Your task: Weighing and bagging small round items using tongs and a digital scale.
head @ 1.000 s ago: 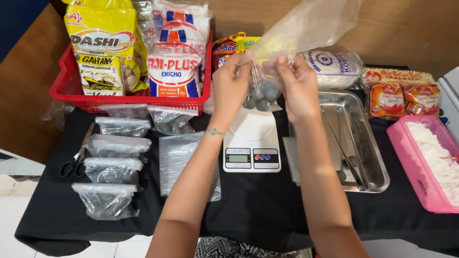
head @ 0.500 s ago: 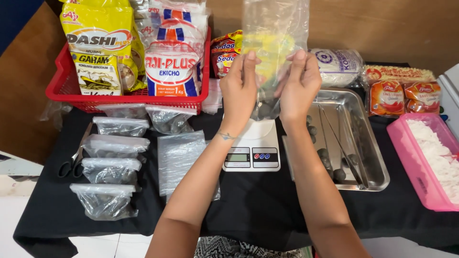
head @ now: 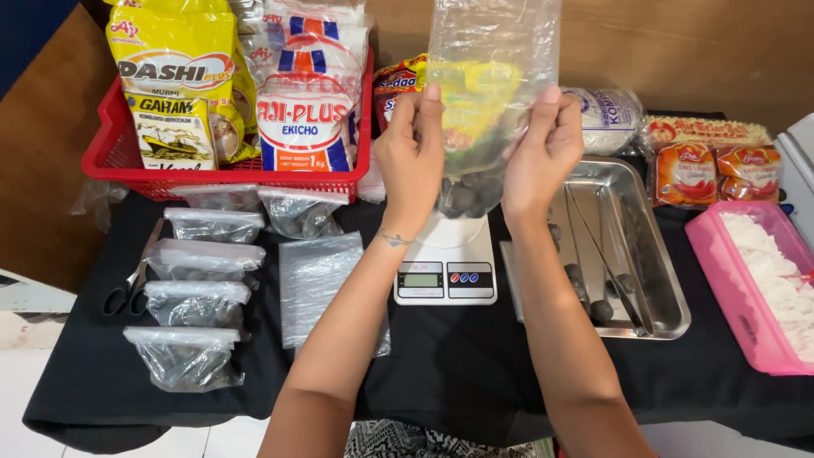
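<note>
six filled clear plastic bags of dark round lumps (head: 197, 303) already lie folded shut on the black-clothed table (head: 458, 373), four in a column at nine o'clock from the small white digital kitchen scale (head: 447, 263) and two more under the red plastic basket of seasoning packets (head: 225, 178). judging by that, the bagging looks well along but not done: a flat stack of empty clear bags (head: 318, 284) sits just left of the scale, and a few dark lumps remain in the shallow steel tray (head: 649, 254) at three o'clock, beside long metal tongs (head: 606, 259).

the seventh bag, a tall clear plastic bag with dark round lumps at its bottom (head: 487, 102), is held upright in the air above the scale, its top unsealed and loose. the left hand (head: 411, 161) pinches its left edge, fingers (head: 428, 106) pressed together with the thumb behind the film; the right hand (head: 543, 153) pinches the right edge the same way, fingers curled and closed on the plastic. both hands grip at mid-height, just above the lumps. a pink plastic tub of white grains (head: 759, 280) stands at the far right, untouched.
</note>
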